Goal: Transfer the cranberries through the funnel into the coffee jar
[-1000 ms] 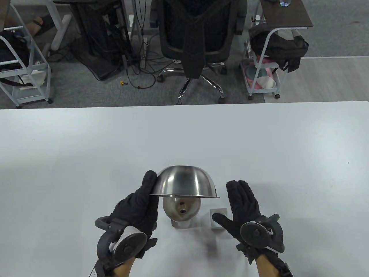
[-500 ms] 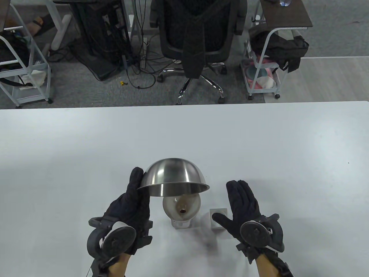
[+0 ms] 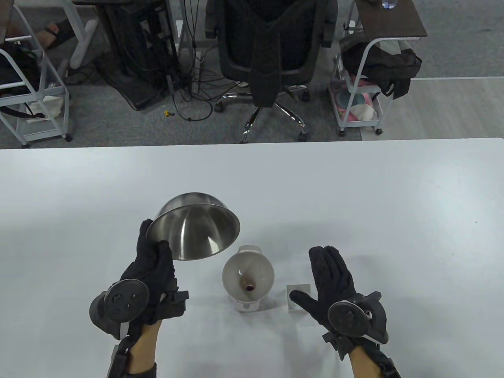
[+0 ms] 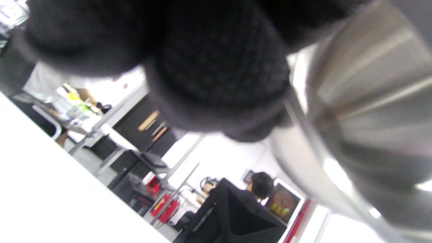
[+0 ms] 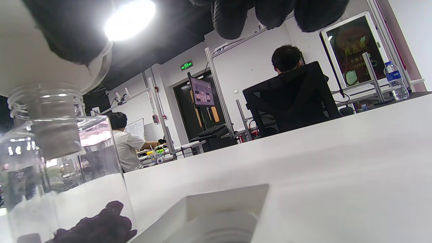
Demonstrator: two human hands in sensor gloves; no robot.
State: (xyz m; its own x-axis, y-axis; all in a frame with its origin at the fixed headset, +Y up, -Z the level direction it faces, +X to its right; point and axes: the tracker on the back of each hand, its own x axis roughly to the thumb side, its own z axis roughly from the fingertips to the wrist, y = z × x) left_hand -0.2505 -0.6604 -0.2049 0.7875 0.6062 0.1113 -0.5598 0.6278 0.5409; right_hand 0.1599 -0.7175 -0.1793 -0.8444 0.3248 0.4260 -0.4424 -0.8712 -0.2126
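My left hand (image 3: 151, 256) grips the rim of a steel bowl (image 3: 195, 226), tilted on its side above the table, left of the funnel. The bowl fills the right of the left wrist view (image 4: 364, 111). A white funnel (image 3: 248, 273) stands in the mouth of a clear jar (image 5: 64, 175); dark cranberries (image 5: 98, 226) lie at the jar's bottom and a few show in the funnel's throat (image 3: 249, 286). My right hand (image 3: 328, 279) is open, fingers spread, just right of the funnel, over a white square lid (image 3: 299, 297).
The white lid also shows close up in the right wrist view (image 5: 216, 216). A black office chair (image 3: 271, 51) and white carts (image 3: 362, 90) stand beyond the table's far edge (image 3: 252, 143).
My left hand has swung the bowl away from over the funnel, up and to the left, and turned it less inverted. The funnel is now uncovered. The right hand has not moved.
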